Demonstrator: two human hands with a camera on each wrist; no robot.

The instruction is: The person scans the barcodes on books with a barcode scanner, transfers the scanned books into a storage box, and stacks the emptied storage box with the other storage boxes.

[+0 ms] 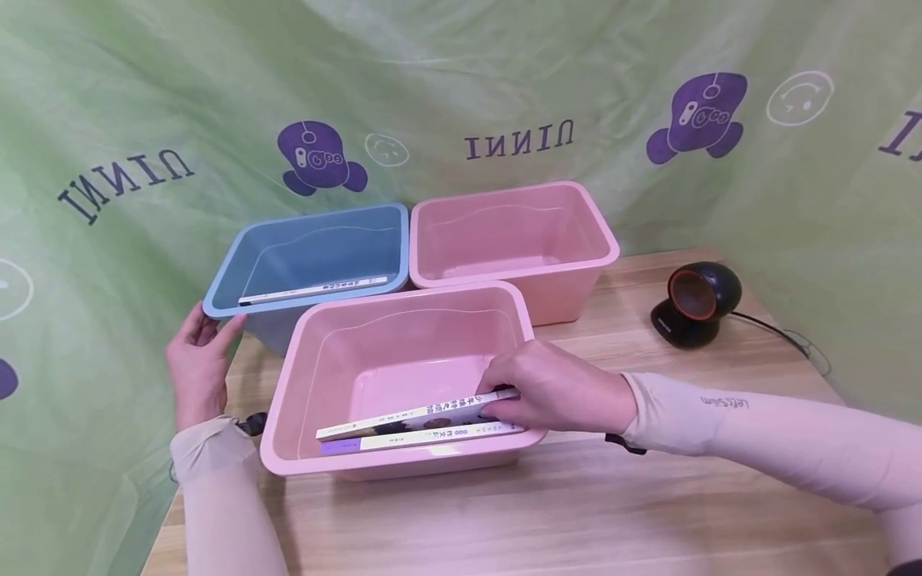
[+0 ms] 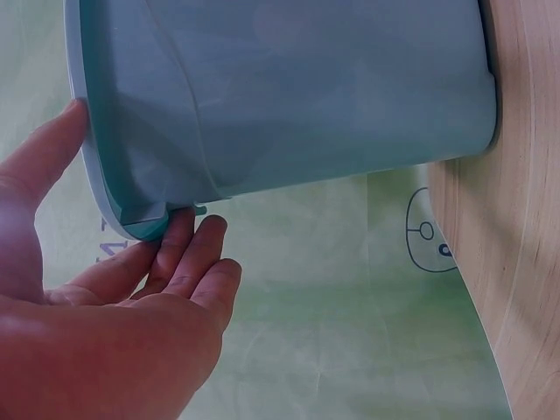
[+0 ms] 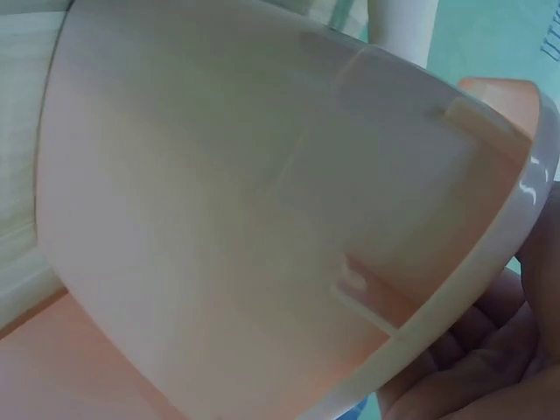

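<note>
Three plastic bins stand on a wooden table (image 1: pixel 576 512). In the near pink bin (image 1: pixel 288 400) two thin books lean against the front wall. My right hand (image 1: pixel 504 396) reaches over that bin's right rim and pinches the right end of the upper book (image 1: pixel 410 416); the lower book (image 1: pixel 432 438) lies under it. The right wrist view shows the pink bin's outer wall (image 3: pixel 219 219) and my right hand (image 3: pixel 481 367) below its rim. My left hand (image 1: pixel 212 324) touches the front left corner of the blue bin (image 1: pixel 288 302) with straight fingers (image 2: pixel 188 245) under the rim (image 2: pixel 131 223). One book (image 1: pixel 313 290) lies inside it.
A second pink bin (image 1: pixel 562 296), with nothing showing inside, stands at the back right against the blue one. A black round scanner (image 1: pixel 695 304) with a cable (image 1: pixel 785 332) sits to the right. A green printed cloth (image 1: pixel 504 80) hangs behind and to the left.
</note>
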